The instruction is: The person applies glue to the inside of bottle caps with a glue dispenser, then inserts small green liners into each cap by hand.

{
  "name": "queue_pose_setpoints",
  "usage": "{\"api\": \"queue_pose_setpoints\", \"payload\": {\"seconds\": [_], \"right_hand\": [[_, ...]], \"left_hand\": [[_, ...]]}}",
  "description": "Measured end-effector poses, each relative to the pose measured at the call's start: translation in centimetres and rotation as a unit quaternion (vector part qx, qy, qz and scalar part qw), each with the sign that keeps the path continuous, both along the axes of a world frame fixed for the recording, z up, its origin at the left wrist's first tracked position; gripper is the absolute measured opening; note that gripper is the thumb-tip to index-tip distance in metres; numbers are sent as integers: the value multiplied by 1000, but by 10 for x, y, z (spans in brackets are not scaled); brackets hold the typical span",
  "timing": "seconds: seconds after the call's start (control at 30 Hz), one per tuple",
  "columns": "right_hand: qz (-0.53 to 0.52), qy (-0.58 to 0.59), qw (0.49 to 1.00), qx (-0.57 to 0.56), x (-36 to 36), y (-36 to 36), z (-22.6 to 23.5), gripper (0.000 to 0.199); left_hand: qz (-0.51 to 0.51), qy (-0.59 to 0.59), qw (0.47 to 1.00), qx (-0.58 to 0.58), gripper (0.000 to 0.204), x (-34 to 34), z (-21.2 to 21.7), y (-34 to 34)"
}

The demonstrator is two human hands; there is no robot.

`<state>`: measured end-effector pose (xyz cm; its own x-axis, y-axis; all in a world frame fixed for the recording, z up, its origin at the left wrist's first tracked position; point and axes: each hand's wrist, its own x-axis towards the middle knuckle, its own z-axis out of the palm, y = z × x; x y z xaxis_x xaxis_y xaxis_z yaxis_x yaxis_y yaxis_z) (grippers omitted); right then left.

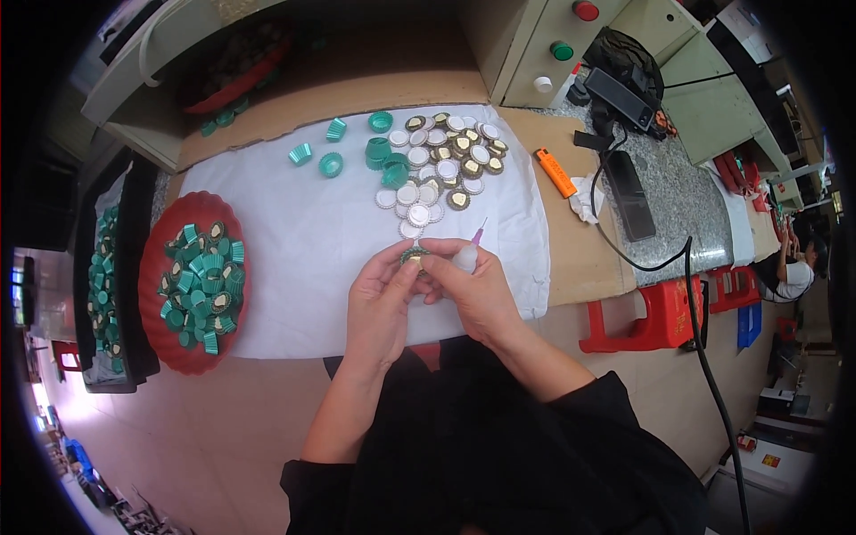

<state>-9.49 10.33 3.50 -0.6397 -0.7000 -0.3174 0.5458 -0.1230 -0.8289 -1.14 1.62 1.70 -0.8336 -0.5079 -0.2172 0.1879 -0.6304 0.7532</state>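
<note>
green cup (413,252), sits pinched between left hand (379,292) and right hand (482,290), with needle bottle (465,259) in right too, aimed forward-right.

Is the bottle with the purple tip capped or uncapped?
Uncapped, it seems: the bottle in the right hand shows a thin bare needle.

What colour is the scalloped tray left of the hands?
The scalloped tray is red, best seen in the head view.

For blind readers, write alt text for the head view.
Left hand and right hand hold a green piece above white sheet, the right also holding a needle-tipped bottle. Beyond lie round discs; leftward, a red tray holds green cups.
</note>
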Motion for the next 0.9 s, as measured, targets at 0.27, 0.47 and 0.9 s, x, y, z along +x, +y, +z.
{"api": "queue_pose_setpoints", "payload": {"seconds": [0.27,0.47,0.9], "right_hand": [[-13,-22,1000,5,1,-2,-2,25],[-14,-25,1000,14,3,-5,2,19],[-48,-15,998,42,9,-11,2,21]], "left_hand": [[19,15,999,46,18,-4,4,1],[40,-40,998,26,19,-7,9,6],[95,-42,993,61,16,-10,12,12]]}}
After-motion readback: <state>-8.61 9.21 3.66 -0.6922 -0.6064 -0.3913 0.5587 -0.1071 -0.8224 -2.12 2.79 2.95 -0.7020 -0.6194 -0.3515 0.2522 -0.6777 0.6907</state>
